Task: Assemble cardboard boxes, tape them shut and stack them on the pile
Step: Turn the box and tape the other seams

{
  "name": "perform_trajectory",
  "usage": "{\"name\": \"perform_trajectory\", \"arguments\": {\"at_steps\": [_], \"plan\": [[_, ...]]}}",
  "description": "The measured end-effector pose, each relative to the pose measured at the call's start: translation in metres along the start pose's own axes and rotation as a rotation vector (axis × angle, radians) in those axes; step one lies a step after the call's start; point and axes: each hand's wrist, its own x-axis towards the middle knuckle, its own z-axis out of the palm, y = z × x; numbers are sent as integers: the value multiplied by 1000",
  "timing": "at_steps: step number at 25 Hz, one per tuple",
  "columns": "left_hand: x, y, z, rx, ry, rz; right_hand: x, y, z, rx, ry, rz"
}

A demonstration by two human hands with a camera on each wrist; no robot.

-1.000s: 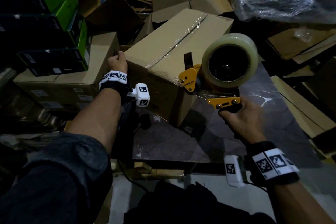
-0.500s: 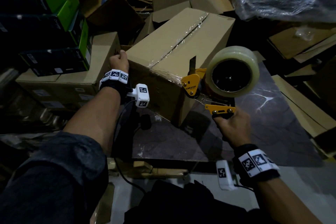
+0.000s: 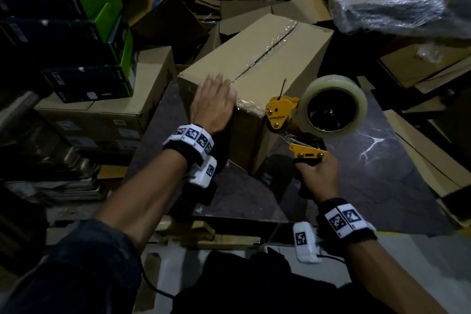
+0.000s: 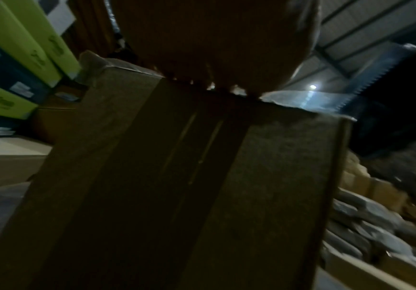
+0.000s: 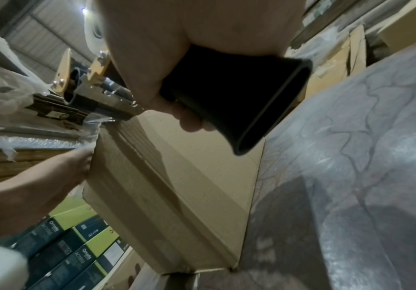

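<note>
Matt cardboard box point(image 3: 254, 64) sealed with glossy, wrinkled clear tape point(image 3: 270, 44)

The left hand point(image 3: 212, 107) has left the box's point(image 3: 257, 58) side edge and now lies flat on top, apparently pressing the tape point(image 3: 251, 107) end.

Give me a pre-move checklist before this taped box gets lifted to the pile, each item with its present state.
1. Tape runs along the top seam of the cardboard box: ok.
2. Tape end folded over the near edge, left hand flat on it: ok.
3. Tape cut free from the tape dispenser: cannot tell.
4. Right hand free for lifting: not ok, it grips the dispenser handle.
5. Bottom seam taped: cannot tell, hidden.
</note>
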Motion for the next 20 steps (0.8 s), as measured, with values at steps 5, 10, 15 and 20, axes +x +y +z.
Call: {"name": "perform_trajectory", "arguments": {"at_steps": [5, 10, 15, 20], "plan": [[-29, 27, 26, 13, 94, 132, 0, -2, 3, 37, -10, 66], [-37, 54, 45, -402, 214, -111, -2, -2, 5, 65, -20, 24], [-10, 52, 28, -798, 227, -588, 4, -3, 6, 14, -3, 45], [31, 15, 10, -900, 222, -817, 5, 3, 5, 42, -3, 69]]}}
